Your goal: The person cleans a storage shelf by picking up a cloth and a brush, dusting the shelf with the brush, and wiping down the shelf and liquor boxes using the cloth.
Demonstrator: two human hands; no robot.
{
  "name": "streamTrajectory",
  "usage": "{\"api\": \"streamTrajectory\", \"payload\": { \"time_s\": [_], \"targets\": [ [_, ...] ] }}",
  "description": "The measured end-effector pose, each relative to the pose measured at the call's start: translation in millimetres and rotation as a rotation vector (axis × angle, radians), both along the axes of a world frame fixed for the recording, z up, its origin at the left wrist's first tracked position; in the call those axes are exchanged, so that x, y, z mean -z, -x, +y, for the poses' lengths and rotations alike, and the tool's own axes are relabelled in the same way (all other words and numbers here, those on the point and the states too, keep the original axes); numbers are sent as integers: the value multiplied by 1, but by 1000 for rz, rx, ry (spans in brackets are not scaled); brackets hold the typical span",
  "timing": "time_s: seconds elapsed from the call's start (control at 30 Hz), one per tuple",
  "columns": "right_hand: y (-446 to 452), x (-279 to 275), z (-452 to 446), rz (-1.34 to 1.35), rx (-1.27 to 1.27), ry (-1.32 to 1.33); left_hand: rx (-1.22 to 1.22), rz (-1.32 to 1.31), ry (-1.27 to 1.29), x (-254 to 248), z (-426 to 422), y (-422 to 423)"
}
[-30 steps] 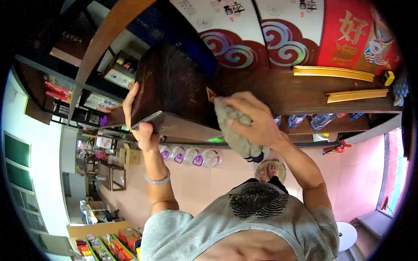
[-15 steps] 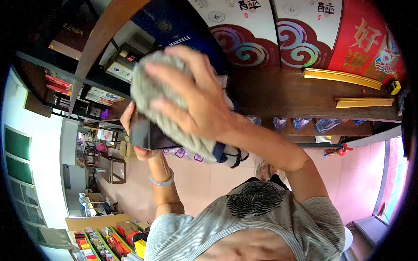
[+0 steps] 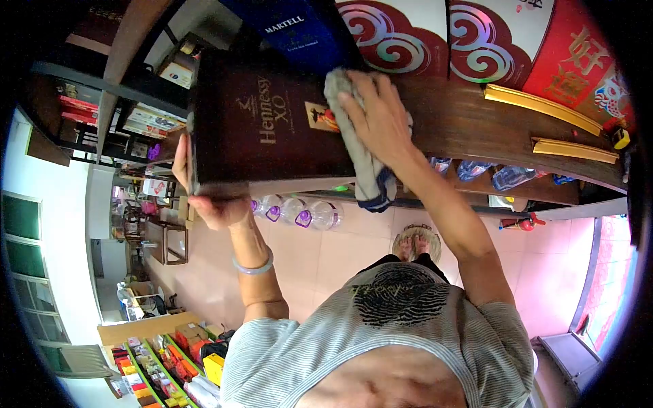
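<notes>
A large dark brown box [image 3: 238, 129] lettered "Hennessy XO" is held at its lower left end by my left hand [image 3: 216, 204], with the fingers around the corner and the thumb underneath. My right hand [image 3: 381, 119] grips a grey cloth [image 3: 360, 146] with a dark blue edge and presses it against the box's right end, beside a small picture label [image 3: 321, 117]. The cloth hangs below that hand. Behind the brown box stands a blue Martell box [image 3: 296, 34].
The wooden shelf [image 3: 449, 129] carries white and dark red boxes [image 3: 394, 47], a red box [image 3: 564, 61], gold strips [image 3: 544, 107] and a yellow tape measure [image 3: 620, 139]. Below are plastic bottles [image 3: 513, 177], large jugs [image 3: 316, 214] and a fire extinguisher [image 3: 522, 224].
From the box's left part, my right hand has moved with the cloth to its right end. The box's lettered face now shows. My left hand still holds the lower left end.
</notes>
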State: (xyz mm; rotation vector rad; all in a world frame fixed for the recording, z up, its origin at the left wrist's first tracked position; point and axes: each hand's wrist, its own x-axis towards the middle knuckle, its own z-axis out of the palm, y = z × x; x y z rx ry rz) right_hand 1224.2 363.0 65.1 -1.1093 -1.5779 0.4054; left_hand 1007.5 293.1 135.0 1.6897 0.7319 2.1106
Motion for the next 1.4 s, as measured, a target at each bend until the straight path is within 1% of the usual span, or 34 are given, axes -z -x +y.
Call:
{"api": "streamTrajectory", "payload": {
  "time_s": [0.1, 0.13, 0.23, 0.27, 0.3, 0.37, 0.4, 0.43, 0.5, 0.53, 0.63, 0.7, 0.73, 0.77, 0.83, 0.87, 1.0, 1.1, 1.17, 1.27, 1.37, 1.4],
  "targets": [
    [-11, -11, -36, 64, -97, 76, -100, 77, 36, -11, 4, -14],
    [-20, -14, -45, 69, -136, 115, -154, 31, 11, -16, 9, -28],
    [-42, -13, -68, 132, -231, 162, -358, 333, -27, -27, 16, -34],
    [-49, -12, -74, 162, -259, 164, -346, 323, -64, -31, 21, -43],
    [-59, -11, -78, 152, -282, 188, -225, 257, -27, -34, 23, -57],
    [-76, -11, -87, 130, -334, 245, -242, 297, -29, -41, 29, -77],
    [-83, -15, -93, 107, -345, 288, -380, 410, -59, -41, 34, -80],
    [-85, -18, -97, 76, -377, 305, -441, 454, -45, -41, 36, -89],
    [-89, -23, -103, 14, -436, 339, -511, 381, -44, -39, 48, -112],
    [-86, -19, -102, 14, -455, 263, -585, 335, -28, -41, 47, -132],
    [-80, -27, -103, -83, -254, 181, -890, 358, -112, -33, 71, -167],
    [-76, -33, -94, -214, -79, 115, -1034, 391, -116, -31, 82, -181],
    [-73, -35, -90, -275, 9, 74, -1030, 412, -66, -35, 79, -184],
    [-70, -38, -85, -353, 60, 106, -992, 418, 11, -40, 72, -186],
    [-62, -38, -70, -497, 177, 169, -940, 444, 35, -39, 68, -182],
    [-61, -34, -63, -543, 165, 86, -929, 481, 24, -38, 64, -176],
    [-58, -39, -50, -631, 79, 26, -864, 597, 22, -36, 49, -156],
    [-59, -39, -32, -643, -11, 7, -866, 610, 26, -35, 54, -149],
    [-59, -32, -16, -615, -49, -22, -928, 602, 17, -35, 65, -146],
    [-50, -30, -12, -659, 35, -23, -993, 610, 21, -37, 77, -144],
    [-37, -30, -14, -602, 113, -83, -1093, 606, 51, -37, 83, -141],
    [-35, -20, -9, -599, 151, -139, -1130, 615, 33, -34, 87, -138]
  ]
}}
